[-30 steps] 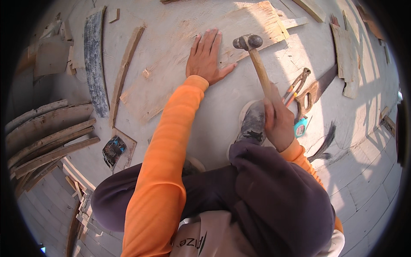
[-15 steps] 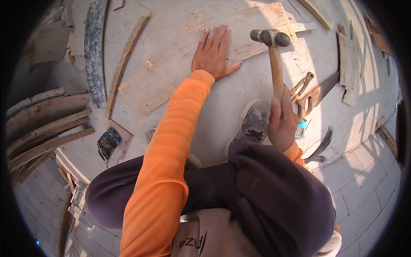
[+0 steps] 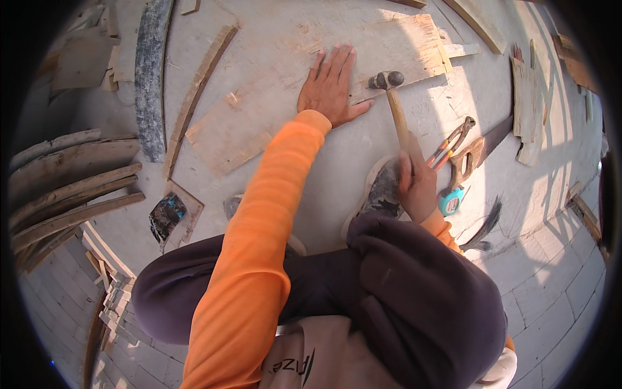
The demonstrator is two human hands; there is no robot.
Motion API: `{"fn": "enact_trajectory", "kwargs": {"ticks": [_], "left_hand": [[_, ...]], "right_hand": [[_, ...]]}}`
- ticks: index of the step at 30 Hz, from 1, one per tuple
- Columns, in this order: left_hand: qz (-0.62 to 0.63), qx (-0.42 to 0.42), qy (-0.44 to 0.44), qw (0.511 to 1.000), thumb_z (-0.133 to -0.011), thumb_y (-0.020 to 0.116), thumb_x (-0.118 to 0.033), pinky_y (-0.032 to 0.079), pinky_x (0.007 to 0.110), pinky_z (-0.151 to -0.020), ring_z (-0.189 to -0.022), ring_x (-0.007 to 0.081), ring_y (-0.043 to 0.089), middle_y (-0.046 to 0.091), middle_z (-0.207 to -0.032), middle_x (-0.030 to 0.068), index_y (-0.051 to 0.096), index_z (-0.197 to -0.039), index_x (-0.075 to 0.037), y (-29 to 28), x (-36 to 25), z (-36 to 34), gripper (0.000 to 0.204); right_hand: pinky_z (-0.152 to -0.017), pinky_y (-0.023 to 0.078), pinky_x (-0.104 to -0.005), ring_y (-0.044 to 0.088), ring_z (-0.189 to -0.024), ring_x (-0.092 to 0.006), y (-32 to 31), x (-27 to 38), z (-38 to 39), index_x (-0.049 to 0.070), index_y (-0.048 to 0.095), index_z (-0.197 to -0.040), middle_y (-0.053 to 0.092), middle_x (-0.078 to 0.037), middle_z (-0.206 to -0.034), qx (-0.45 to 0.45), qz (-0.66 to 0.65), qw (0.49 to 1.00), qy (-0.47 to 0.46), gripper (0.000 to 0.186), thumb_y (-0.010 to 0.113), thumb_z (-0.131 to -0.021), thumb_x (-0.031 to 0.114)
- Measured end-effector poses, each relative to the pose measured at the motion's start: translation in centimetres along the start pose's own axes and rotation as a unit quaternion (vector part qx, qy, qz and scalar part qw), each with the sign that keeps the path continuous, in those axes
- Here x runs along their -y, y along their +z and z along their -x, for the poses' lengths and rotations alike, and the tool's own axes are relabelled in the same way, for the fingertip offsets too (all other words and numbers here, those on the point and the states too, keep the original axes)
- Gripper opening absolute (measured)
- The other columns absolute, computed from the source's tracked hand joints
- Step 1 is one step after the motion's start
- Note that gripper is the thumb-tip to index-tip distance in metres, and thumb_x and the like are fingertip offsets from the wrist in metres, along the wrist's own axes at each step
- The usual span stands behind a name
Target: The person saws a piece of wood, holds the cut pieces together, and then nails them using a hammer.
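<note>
The plank (image 3: 275,107) lies beneath the left hand (image 3: 329,87), which rests flat, fingers spread, thumb by the near edge. The right hand (image 3: 418,185) wraps the handle of the hammer (image 3: 397,113). Floor (image 3: 330,175) opens between the hands; rightward of the right hand, pincers (image 3: 454,141), saw (image 3: 483,148) and tape measure (image 3: 451,201) (label too small to read) crowd close. Dark lettering marks the shirt (image 3: 330,343).

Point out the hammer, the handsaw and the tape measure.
Hammer (image 3: 398,115), head view: middle of the wooden handle.
Handsaw (image 3: 477,150), head view: wooden handle, near the blade.
Tape measure (image 3: 451,201), head view: teal case.
</note>
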State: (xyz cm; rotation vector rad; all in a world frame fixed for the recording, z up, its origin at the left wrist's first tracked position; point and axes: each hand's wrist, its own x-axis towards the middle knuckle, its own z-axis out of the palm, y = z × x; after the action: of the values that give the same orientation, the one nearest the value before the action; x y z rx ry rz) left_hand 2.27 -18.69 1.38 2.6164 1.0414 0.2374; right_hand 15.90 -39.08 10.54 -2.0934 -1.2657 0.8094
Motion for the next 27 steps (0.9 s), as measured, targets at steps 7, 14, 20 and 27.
{"fn": "enact_trajectory", "kwargs": {"ticks": [7, 14, 20, 27], "left_hand": [[-0.009, 0.011, 0.001, 1.0, -0.081, 0.069, -0.065, 0.013, 0.045, -0.128, -0.153, 0.0251, 0.024, 0.032, -0.162, 0.01, 0.031, -0.155, -0.004, 0.0, -0.2, -0.2, 0.103], [-0.006, 0.016, -0.007, 1.0, -0.08, 0.07, -0.063, 0.013, 0.044, -0.128, -0.153, 0.0249, 0.024, 0.031, -0.162, 0.0095, 0.03, -0.155, -0.005, 0.2, 0.2, -0.1, 0.103], [-0.005, 0.011, -0.001, 1.0, -0.079, 0.071, -0.063, 0.013, 0.044, -0.128, -0.153, 0.0256, 0.024, 0.031, -0.162, 0.0098, 0.03, -0.155, -0.004, 0.1, -0.2, 0.0, 0.105], [-0.003, 0.019, 0.0, 1.0, -0.078, 0.073, -0.064, 0.014, 0.044, -0.128, -0.153, 0.0262, 0.022, 0.03, -0.162, 0.0107, 0.028, -0.155, -0.003, -0.3, -0.6, -0.4, 0.108]], "right_hand": [[-0.082, 0.058, -0.0404, 0.073, -0.099, -0.0408, -0.4, 1.6, 1.6, -0.009, 0.049, -0.142, 0.066, -0.033, -0.119, -0.097, 0.021, 0.995, -0.007, 0.043, 0.055, -0.103, 0.008], [-0.083, 0.057, -0.04, 0.073, -0.098, -0.0414, -0.4, 2.0, 0.9, -0.006, 0.05, -0.143, 0.067, -0.033, -0.118, -0.059, -0.005, 0.997, 0.058, 0.043, 0.055, -0.103, 0.009], [-0.081, 0.057, -0.0386, 0.074, -0.099, -0.0385, -0.4, 0.6, 1.0, -0.006, 0.05, -0.143, 0.066, -0.035, -0.117, 0.012, -0.012, 0.999, 0.044, 0.043, 0.054, -0.104, 0.01], [-0.082, 0.057, -0.0382, 0.073, -0.1, -0.0405, -1.1, 2.8, 1.2, -0.007, 0.051, -0.142, 0.066, -0.035, -0.118, -0.061, -0.036, 0.995, 0.064, 0.043, 0.055, -0.103, 0.009]]}}
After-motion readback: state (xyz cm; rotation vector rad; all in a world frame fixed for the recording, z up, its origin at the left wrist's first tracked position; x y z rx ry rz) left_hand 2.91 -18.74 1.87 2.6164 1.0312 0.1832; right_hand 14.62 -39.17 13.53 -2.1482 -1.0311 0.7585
